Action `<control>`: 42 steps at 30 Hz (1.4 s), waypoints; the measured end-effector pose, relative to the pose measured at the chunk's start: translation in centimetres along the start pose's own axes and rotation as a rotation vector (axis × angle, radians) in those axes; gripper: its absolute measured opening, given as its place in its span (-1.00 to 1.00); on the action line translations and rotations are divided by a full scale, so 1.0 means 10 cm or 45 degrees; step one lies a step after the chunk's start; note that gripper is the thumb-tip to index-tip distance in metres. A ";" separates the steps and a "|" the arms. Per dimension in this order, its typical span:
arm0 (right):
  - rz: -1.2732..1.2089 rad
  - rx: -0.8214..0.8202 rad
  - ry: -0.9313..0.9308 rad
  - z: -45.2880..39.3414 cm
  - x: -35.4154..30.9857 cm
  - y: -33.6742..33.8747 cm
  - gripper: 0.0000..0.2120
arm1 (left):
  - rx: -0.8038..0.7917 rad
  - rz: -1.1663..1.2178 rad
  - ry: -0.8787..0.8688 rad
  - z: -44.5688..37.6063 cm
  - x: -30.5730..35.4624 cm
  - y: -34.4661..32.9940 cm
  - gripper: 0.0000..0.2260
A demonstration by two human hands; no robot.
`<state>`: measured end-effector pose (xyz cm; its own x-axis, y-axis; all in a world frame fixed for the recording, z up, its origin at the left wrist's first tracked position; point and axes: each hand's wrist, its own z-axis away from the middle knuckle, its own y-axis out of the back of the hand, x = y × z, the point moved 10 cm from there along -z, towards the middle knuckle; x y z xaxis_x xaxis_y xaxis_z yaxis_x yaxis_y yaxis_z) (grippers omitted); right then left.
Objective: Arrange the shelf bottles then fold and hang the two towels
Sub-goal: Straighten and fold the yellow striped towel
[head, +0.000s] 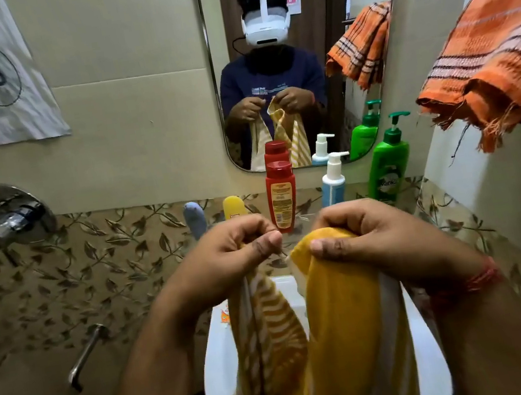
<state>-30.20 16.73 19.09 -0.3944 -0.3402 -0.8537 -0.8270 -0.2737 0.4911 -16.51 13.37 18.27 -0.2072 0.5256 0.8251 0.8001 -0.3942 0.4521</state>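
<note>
Beige bathroom tiles frame a wall mirror (276, 24) above a white washbasin (216, 358). Over the basin, the left hand (227, 257) and right hand (360, 236) each pinch a top edge of a yellow-and-white striped cloth towel (342, 338), which hangs down between the forearms. On the shelf behind stand a red plastic bottle (282, 195), a white-and-blue pump bottle (333, 182), a green pump bottle (389, 166), a yellow bottle (233, 206) and a grey-blue bottle (195, 218). An orange striped towel (497, 64) hangs at the right.
</note>
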 end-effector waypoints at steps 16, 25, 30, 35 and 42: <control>-0.154 0.077 -0.076 0.08 0.29 0.15 -0.77 | 0.636 0.115 0.236 0.17 -0.35 0.41 -0.81; 0.234 0.114 -0.009 -0.10 0.10 -0.02 -0.90 | -0.121 0.219 0.151 -0.07 -0.28 -0.51 -0.50; 0.544 0.068 0.014 -0.01 0.12 -0.11 -0.84 | -0.051 0.027 0.184 0.06 -0.37 -0.38 -0.88; 0.118 -0.031 -0.124 0.03 0.32 -0.19 -0.80 | 0.025 0.102 0.113 0.09 -0.27 -0.38 -0.87; 0.022 0.000 -0.061 0.03 0.39 -0.21 -0.90 | 0.026 0.142 0.089 0.14 -0.22 -0.37 -0.94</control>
<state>-30.13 16.29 14.67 -0.4275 -0.3015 -0.8523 -0.8197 -0.2683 0.5061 -18.23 14.69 14.27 -0.1542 0.4251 0.8919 0.8315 -0.4318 0.3496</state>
